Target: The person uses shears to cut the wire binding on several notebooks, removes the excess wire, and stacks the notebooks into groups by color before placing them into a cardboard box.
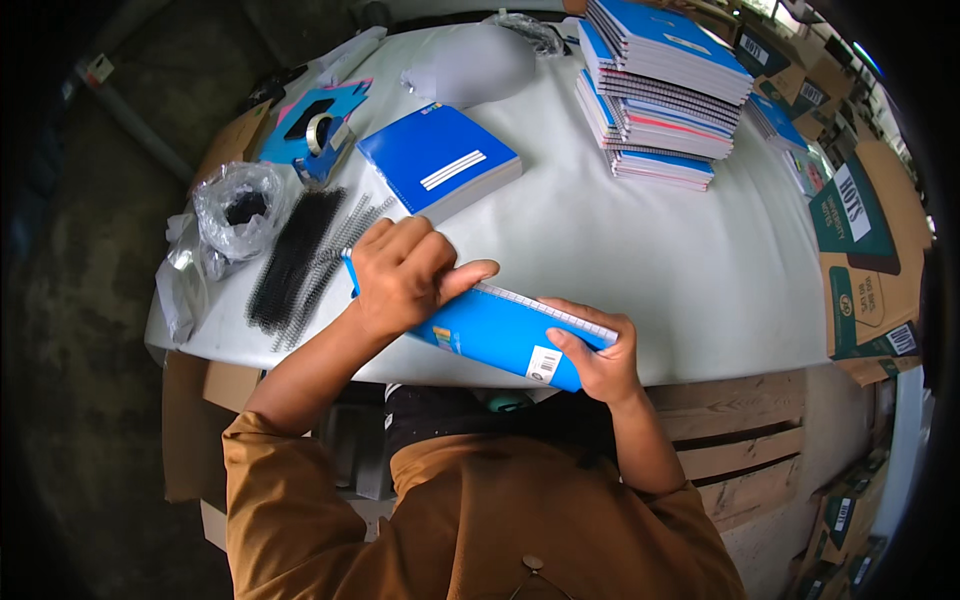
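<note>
A workshop — stacked notebooks [665,95], loose binding coils [297,260], cardboard cartons [880,255].

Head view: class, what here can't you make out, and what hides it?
All in the head view:
- What the left hand grips: its own curled fingers cover it.
- The right hand's lower fingertips: behind the notebook.
- The notebook's far cover: turned away.
- The number of dark coils: too fine and tightly packed.
- The pale shape at the table's far side: blurred.

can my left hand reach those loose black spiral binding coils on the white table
Probably yes: the black spiral coils lie left of your left hand, with nothing seen blocking them, though that hand is at the bright blue notebook.
</note>
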Motion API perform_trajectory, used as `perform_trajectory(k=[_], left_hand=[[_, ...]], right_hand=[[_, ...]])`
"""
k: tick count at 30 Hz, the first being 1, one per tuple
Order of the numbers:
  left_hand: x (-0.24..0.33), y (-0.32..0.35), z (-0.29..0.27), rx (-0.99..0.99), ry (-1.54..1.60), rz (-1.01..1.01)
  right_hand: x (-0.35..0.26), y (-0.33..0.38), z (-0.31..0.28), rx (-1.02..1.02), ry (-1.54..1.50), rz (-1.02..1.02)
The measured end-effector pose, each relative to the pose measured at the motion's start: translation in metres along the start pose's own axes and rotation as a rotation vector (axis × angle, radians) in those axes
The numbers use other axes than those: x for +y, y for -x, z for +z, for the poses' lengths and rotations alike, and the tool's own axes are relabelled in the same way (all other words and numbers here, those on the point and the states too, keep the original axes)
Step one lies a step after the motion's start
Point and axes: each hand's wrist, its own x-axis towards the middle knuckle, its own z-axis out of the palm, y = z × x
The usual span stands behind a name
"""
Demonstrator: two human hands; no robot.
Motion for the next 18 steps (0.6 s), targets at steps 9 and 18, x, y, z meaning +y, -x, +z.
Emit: perform_trajectory(k=[9, 18], left_hand=[[0.026, 0.086, 0.033, -0.047, 0.025, 0.174], [0.054, 0.107, 0.032, -0.043, 0.234, 0.163]], right_hand=[[-0.003, -0.004, -0.008, -0.059, 0.373, -0.353], [0.002, -0.006, -0.007, -0.109, 0.367, -0.477]])
